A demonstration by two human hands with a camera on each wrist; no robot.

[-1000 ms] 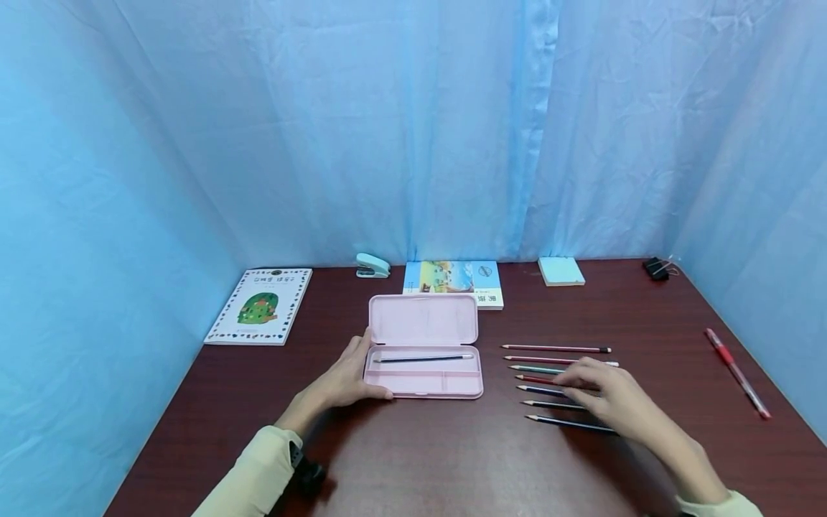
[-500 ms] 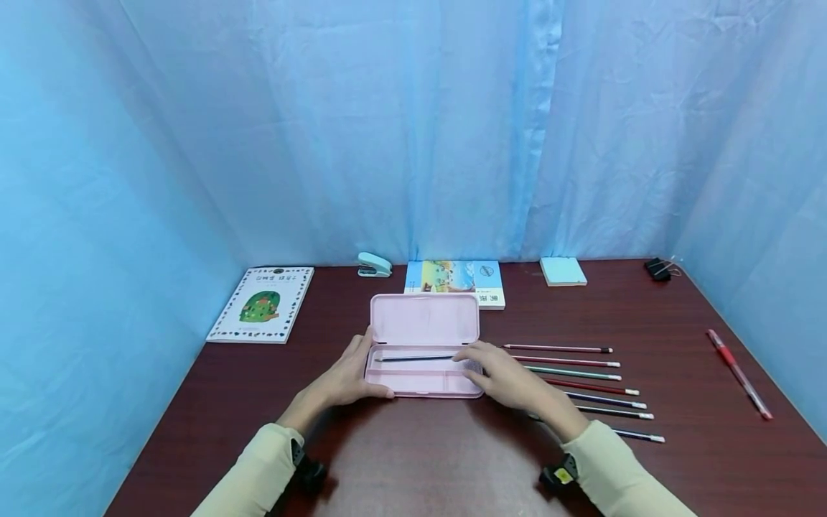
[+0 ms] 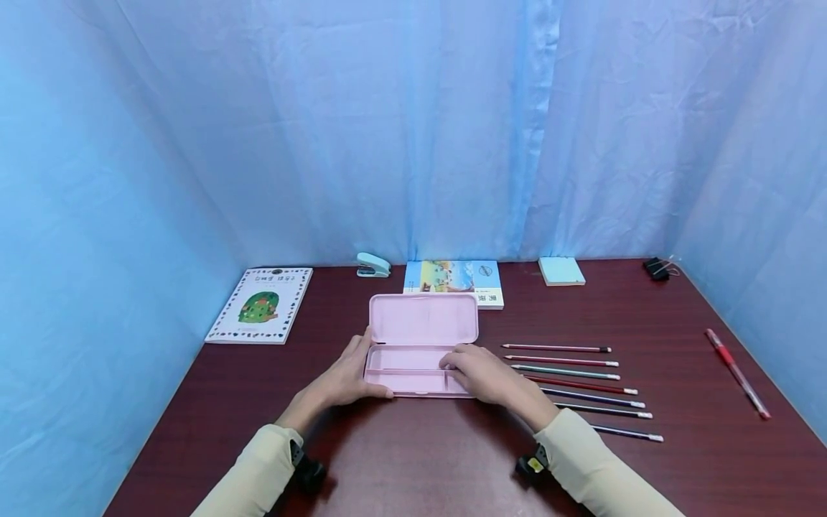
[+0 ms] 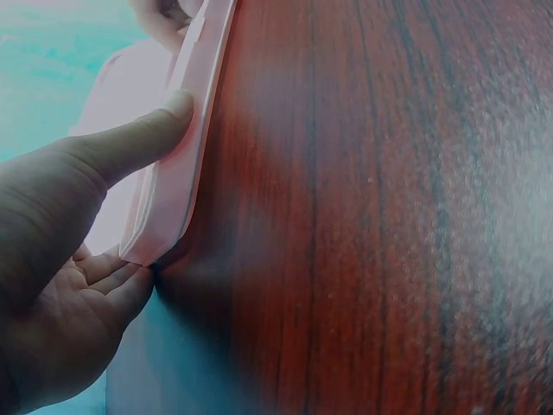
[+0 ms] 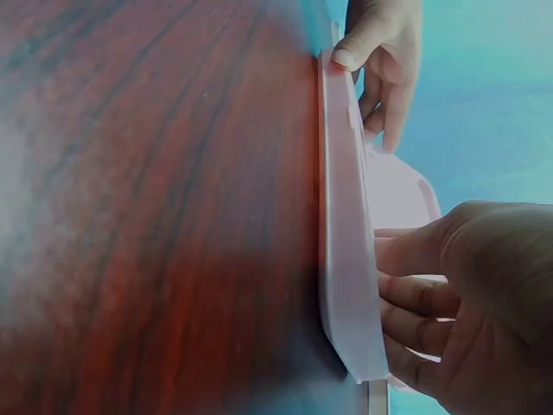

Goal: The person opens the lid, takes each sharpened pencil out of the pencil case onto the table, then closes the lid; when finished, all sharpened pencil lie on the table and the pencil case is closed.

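Note:
A pink pencil case (image 3: pixel 423 319) lies with its lid back on the dark table. My left hand (image 3: pixel 342 377) grips its left end, thumb (image 4: pixel 143 143) against the front wall and fingers around the corner. My right hand (image 3: pixel 484 377) reaches over the right end, fingertips down inside the case. In the right wrist view the case's wall (image 5: pixel 350 233) hides those fingertips, so whether they pinch anything does not show. No pencil is visible in the long back compartment. Right of the case lie several pencils (image 3: pixel 575 372) in a row, some partly behind my right hand and forearm.
Behind the case lies a book (image 3: pixel 452 276). A stapler (image 3: pixel 372 265) and another book (image 3: pixel 261 305) are to the left. Sticky notes (image 3: pixel 561 271), a binder clip (image 3: pixel 659 269) and a red pen (image 3: pixel 736 373) lie to the right. Blue curtains surround the table.
My right hand has moved left from the row of pencils into the case. The dark pencil seen in the back compartment earlier is no longer visible. My left hand has stayed in place.

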